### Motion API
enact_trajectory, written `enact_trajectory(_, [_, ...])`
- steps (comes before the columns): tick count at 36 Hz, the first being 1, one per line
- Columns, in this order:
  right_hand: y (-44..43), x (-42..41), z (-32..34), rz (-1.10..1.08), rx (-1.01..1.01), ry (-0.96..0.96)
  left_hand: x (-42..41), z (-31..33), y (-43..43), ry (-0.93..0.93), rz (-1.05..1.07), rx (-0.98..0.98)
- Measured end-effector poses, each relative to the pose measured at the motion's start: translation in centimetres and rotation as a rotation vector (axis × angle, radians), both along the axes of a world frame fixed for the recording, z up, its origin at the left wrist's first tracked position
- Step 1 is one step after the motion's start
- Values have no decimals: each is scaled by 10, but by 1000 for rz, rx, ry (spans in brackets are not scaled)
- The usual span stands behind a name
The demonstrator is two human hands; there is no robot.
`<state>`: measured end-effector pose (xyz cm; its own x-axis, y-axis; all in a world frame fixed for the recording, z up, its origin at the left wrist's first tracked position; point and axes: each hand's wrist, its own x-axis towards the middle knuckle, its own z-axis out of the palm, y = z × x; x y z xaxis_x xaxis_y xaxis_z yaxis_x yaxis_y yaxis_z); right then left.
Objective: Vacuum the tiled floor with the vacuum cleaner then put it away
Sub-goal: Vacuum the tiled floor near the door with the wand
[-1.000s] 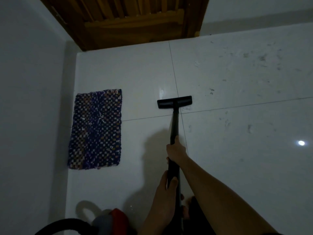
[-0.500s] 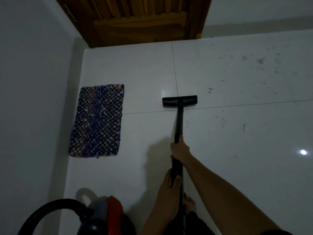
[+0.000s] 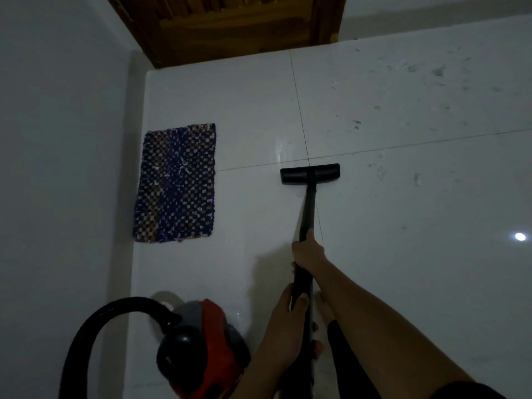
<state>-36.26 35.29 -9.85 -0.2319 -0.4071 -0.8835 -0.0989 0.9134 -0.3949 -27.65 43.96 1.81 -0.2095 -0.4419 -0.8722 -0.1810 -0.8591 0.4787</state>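
A black vacuum wand (image 3: 307, 208) runs from my hands down to its flat floor head (image 3: 310, 173), which rests on the white tiled floor (image 3: 403, 214) just below a tile joint. My right hand (image 3: 308, 251) grips the wand higher up, and my left hand (image 3: 288, 312) grips it lower, nearer my body. The red and grey vacuum body (image 3: 201, 349) sits on the floor at the lower left, with its black hose (image 3: 95, 321) arching out to the left. Dust and hair specks (image 3: 414, 180) lie on the tiles to the right of the head.
A blue checked mat (image 3: 175, 182) lies on the floor to the left, close to the white wall (image 3: 57, 168). A wooden door (image 3: 230, 24) stands at the far end. My bare feet (image 3: 325, 306) are below the wand.
The floor head has been drawn back toward me, from above the tile joint to just below it. The view has shifted, and more of the vacuum body and hose shows.
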Motion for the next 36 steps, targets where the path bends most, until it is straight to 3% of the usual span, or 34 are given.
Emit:
enact_trajectory(17, [84, 49, -12, 10, 25, -24, 52, 0, 75, -81, -120, -78])
enact_trajectory(25, [36, 32, -26, 43, 21, -25, 33, -23, 36, -98, -51, -35])
enact_trajectory(36, [-88, -9, -43, 69, 3, -85, -16, -46, -82, -136, 14, -23])
